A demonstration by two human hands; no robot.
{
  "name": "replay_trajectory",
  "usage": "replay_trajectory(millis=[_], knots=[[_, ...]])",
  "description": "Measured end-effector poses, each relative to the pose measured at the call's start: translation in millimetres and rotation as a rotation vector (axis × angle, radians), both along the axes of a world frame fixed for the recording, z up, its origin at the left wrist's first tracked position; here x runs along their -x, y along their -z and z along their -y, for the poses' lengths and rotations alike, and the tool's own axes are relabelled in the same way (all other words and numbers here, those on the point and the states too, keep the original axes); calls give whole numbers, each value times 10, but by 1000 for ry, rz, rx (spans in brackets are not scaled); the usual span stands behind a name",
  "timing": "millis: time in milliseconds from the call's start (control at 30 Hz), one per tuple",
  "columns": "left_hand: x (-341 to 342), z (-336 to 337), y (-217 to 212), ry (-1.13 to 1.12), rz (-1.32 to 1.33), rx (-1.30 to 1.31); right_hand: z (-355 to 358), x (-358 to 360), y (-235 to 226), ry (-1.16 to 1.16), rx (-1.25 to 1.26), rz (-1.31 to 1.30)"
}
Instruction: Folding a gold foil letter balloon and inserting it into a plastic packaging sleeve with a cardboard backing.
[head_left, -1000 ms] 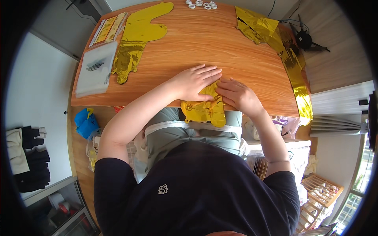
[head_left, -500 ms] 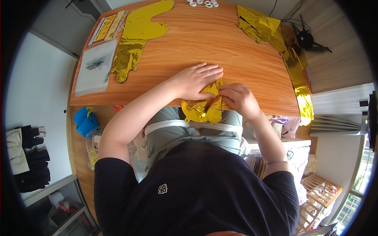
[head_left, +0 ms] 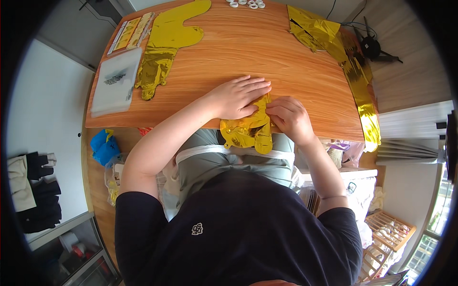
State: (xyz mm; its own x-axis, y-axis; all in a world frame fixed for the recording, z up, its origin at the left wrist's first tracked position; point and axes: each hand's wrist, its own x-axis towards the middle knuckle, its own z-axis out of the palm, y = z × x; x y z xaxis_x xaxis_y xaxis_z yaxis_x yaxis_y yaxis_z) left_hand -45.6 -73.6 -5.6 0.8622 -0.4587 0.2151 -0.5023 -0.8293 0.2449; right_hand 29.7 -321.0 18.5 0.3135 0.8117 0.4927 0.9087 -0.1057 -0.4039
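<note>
A wood-grained table [head_left: 229, 52] spans a daylit room, a grey curtain [head_left: 408, 151] hanging to its right and a slatted wooden rack [head_left: 391, 231] standing on the floor below, as I sit with a flat gold foil balloon [head_left: 244, 127] at the near edge. It lies partly on the tabletop, its lower lobes hanging over the edge above my lap, likely drawn in so close to put it within easy reach of both hands. A curved foil balloon [head_left: 174, 35], uninflated, lies toward the far left beside yellow packets [head_left: 132, 32] and frosted plastic sleeves [head_left: 116, 81], while small white rolls [head_left: 247, 4] sit at the far edge and a gold foil sheet [head_left: 324, 34] trails down the right side, all apparently set around the rim to free the middle.

My left hand [head_left: 237, 97] is spread flat, palm down and grasping nothing, its thumb across the foil, presumably to steady it. My right hand [head_left: 292, 118] is half curled, fingers bent and tips touching the foil's right edge; whether they pinch it or merely press it, I cannot tell from this angle
</note>
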Motion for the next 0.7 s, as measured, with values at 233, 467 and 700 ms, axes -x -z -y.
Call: replay_trajectory(millis=[233,467,700], knots=[[2,-5,22,-5,-1,-6,10,-29,54,-42,4,24],[7,23,28,-16,-8,4,-9,-65,111,-27,21,-10],[10,28,18,-20,-17,-43,31,-60,-118,-87,187,-35]])
